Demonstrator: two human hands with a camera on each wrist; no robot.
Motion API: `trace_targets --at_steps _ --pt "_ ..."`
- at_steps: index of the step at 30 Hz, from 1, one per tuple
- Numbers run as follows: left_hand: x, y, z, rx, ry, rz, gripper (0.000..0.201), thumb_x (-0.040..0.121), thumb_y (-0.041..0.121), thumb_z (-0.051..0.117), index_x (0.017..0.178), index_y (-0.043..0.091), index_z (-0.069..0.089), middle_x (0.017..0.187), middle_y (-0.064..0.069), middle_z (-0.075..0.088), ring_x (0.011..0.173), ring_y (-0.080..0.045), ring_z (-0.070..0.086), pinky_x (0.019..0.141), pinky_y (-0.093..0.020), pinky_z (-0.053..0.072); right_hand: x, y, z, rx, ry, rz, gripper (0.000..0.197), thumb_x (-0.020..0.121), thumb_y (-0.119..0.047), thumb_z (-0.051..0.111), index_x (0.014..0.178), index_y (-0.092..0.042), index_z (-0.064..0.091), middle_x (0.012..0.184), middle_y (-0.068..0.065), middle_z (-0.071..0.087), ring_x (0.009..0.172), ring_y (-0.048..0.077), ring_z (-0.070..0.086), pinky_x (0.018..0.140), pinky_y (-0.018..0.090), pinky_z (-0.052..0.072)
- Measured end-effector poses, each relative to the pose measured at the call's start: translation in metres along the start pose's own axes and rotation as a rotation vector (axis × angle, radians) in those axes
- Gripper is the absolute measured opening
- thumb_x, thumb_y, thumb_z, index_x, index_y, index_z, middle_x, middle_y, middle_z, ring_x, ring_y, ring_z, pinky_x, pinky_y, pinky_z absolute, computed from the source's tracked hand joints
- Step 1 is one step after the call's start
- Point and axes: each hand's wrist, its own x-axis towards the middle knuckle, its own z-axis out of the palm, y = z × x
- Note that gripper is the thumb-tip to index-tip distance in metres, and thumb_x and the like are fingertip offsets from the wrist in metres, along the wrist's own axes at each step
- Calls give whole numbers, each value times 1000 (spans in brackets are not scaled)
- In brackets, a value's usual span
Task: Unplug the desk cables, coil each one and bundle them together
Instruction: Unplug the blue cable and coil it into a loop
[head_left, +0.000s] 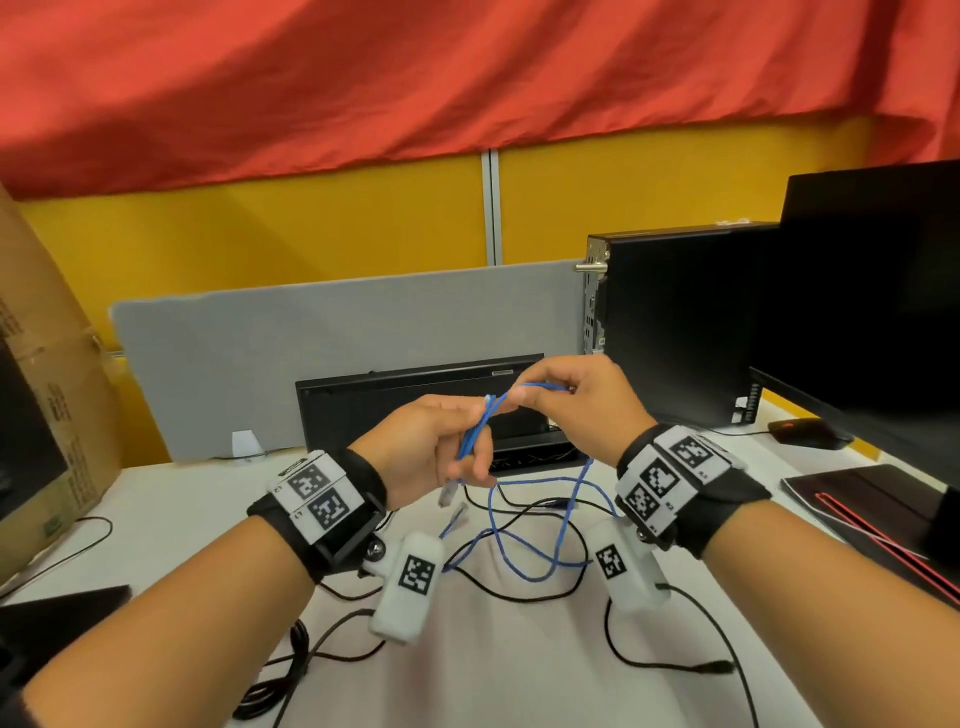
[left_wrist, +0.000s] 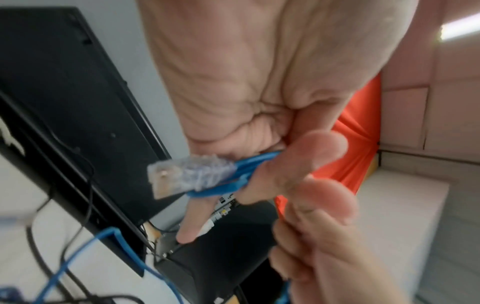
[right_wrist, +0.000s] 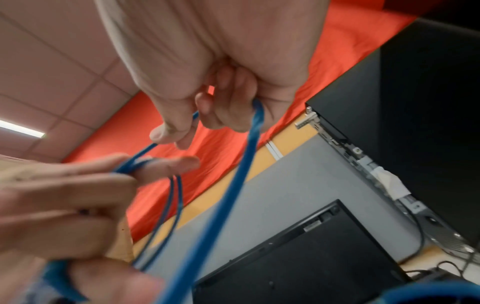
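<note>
Left hand (head_left: 434, 447): fingers pinch gathered blue cable (head_left: 524, 545) loops, anchoring the coil.
Right hand (head_left: 574, 397): fingers pinch next stretch, feeding another loop.
Slack: trails onto the table (head_left: 493, 675) middle.

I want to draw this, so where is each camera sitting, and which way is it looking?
Head: on the person's head, looking forward and down at the white desk; both forearms, left hand and right hand show.
Left wrist: on the left wrist, looking along the palm to the fingers holding the clear plug.
Right wrist: on the right wrist, looking up past the curled fingers toward the ceiling; the left hand shows too.
All three share the blue cable.
</note>
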Motion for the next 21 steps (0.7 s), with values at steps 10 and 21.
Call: trace_targets --at_steps 10,21 --pt "2 2 9 -291 -148 48 46 103 16 34 139 -12 37 52 1 41 43 -6 35 102 -71 34 -3 29 18 -18 35 47 24 98 -29 50 100 -40 72 87 -15 72 88 0 64 78 19 49" --pt "14 -9 20 -423 -4 220 43 102 9 36 143 -3 25 135 -17 58 100 -35 70 90 -51 54 -23 25 32 -144 -272 213 20 97 -5 41 101 -18 55 76 -3 55 61 12 55 51 20 47"
